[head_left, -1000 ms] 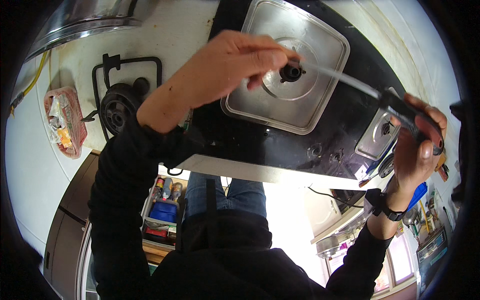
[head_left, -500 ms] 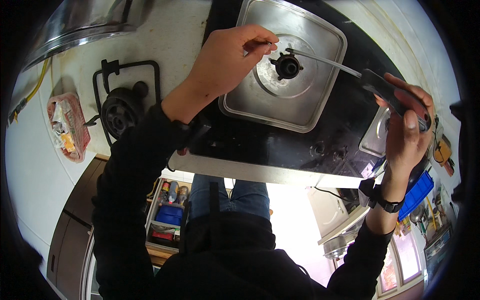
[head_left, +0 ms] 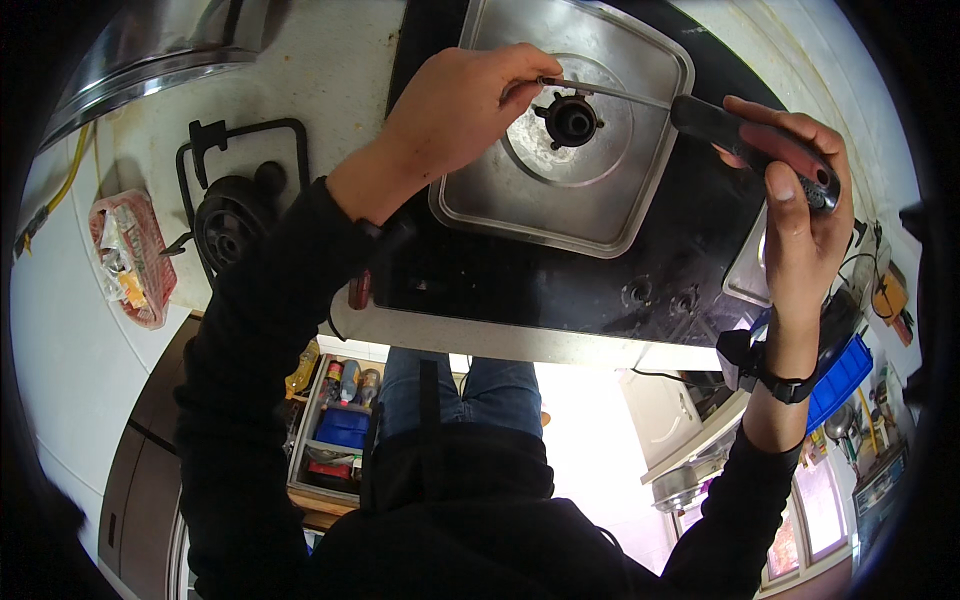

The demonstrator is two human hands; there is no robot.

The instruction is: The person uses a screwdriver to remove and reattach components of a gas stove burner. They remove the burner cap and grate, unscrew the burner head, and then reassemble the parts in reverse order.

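Observation:
My right hand (head_left: 805, 170) is closed around the black and red handle (head_left: 715, 122) of a screwdriver, whose long metal shaft (head_left: 625, 97) stretches leftward over a square steel burner tray (head_left: 600, 210). At the shaft's tip my left hand (head_left: 470, 110) pinches something small that I cannot make out. Just below the tip sits the dark burner base (head_left: 570, 122) in the tray's middle. The tray lies on a black glass cooktop (head_left: 510, 295). A red-handled object (head_left: 360, 288) lies by its front left, partly behind my sleeve.
Left on the counter (head_left: 330, 60) are a black pan support (head_left: 208, 140), a loose burner part (head_left: 225, 225), a pink plastic basket (head_left: 130, 255) and a large steel vessel (head_left: 170, 50). A second tray (head_left: 745, 270) is at right. Below, an open drawer (head_left: 330, 430) holds bottles.
Both hands and the screwdriver have moved up the view; the shaft now lies more level, and its tip has shifted left to my left fingertips. The burner base is less covered.

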